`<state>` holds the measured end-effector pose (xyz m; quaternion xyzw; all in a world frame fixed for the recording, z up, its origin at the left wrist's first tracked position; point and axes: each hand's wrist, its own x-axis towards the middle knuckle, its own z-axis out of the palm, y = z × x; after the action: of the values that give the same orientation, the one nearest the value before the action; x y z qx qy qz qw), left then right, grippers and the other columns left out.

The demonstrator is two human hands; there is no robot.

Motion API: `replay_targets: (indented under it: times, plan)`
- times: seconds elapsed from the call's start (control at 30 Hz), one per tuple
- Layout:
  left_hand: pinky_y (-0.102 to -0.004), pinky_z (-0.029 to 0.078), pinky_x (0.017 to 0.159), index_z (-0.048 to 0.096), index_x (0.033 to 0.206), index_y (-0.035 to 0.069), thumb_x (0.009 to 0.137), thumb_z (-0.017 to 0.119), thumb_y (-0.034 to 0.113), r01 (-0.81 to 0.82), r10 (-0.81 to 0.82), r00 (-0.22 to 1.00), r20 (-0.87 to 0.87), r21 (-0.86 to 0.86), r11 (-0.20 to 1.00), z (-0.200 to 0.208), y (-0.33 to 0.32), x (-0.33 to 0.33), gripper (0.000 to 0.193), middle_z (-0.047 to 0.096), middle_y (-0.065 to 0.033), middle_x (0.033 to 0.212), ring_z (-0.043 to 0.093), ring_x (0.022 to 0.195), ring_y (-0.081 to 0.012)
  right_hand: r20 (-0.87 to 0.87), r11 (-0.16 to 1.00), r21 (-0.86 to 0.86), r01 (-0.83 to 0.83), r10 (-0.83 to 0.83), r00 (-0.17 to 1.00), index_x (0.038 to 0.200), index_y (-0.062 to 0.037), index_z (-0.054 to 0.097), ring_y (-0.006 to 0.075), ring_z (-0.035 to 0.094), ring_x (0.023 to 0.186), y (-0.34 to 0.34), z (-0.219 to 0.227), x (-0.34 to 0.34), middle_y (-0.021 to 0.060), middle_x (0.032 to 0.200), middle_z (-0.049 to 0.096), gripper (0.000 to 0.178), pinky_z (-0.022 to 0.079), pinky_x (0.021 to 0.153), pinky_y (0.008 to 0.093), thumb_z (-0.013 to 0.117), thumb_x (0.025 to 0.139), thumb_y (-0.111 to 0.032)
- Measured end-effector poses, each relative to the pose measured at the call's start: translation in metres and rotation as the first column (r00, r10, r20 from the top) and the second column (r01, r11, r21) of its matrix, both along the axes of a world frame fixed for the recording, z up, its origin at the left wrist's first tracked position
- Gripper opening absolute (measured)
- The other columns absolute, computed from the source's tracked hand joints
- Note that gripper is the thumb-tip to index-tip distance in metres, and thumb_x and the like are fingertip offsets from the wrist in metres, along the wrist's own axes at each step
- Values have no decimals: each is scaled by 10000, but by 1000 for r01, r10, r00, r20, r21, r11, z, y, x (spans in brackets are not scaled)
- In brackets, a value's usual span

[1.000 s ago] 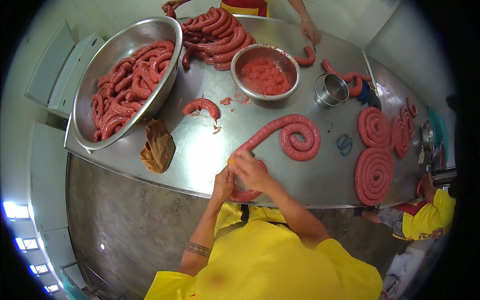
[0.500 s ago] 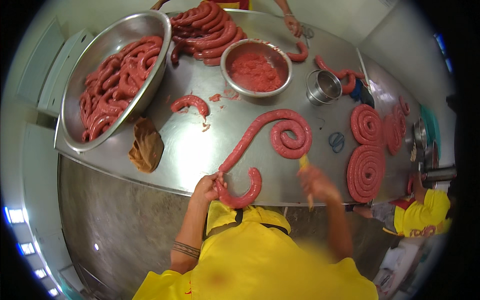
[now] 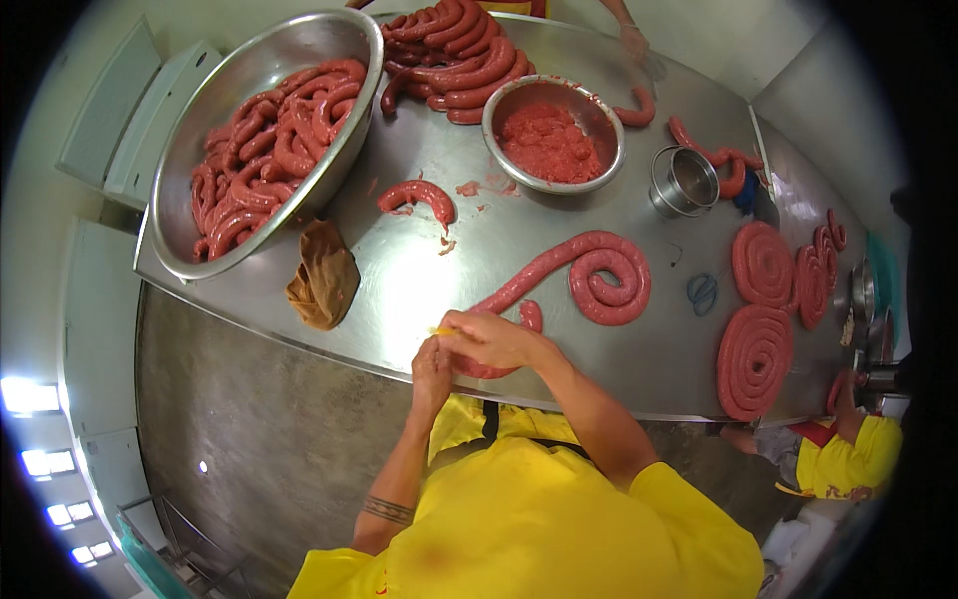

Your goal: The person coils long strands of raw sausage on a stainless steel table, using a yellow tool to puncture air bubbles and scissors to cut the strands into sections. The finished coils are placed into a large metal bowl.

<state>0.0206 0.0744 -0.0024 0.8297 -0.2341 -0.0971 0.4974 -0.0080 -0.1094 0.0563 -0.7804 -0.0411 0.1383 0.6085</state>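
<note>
Sausage in one long pink-red length (image 3: 544,262) lies on the grey metal table (image 3: 619,369), its far end wound into a spiral, its near end reaching the hands. The right hand (image 3: 486,337) is closed on a thin yellow object (image 3: 440,330), whose tip pokes out above the left hand (image 3: 432,365). The left fingers are bunched against it; what they grip is hidden. A shorter curved sausage piece (image 3: 531,316) shows beyond the right hand. Blue-handled scissors (image 3: 702,294) lie right of the spiral.
</note>
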Motion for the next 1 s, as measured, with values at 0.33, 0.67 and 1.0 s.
replay_targets:
  times: [0.33,0.67,1.0]
  plan:
    - [-410,552,674,599,960,10,1043,451,150,89,-103,995,9,429,899,-27,-21,-19,220,672,-178,777,702,740,-251,-222,425,552,718,-754,618,1095,-116,545,104,487,655,-151,92,-124,-13,766,504,202,439,593,280,477,1066,-303]
    - [-417,513,771,604,981,-31,917,574,-22,-97,4,902,431,193,976,18,1,-9,71,569,-325,1184,650,901,-360,165,948,-276,157,-114,980,1240,-43,516,350,651,1029,-10,-31,-16,168,1109,677,265,494,857,399,526,983,-107]
    - [-433,501,656,573,903,19,1074,431,155,271,-204,898,-391,125,954,16,7,-5,261,660,-141,796,656,691,-326,32,532,627,570,-748,663,996,-69,546,213,553,729,-40,72,-12,36,814,556,150,470,705,374,501,1032,-207]
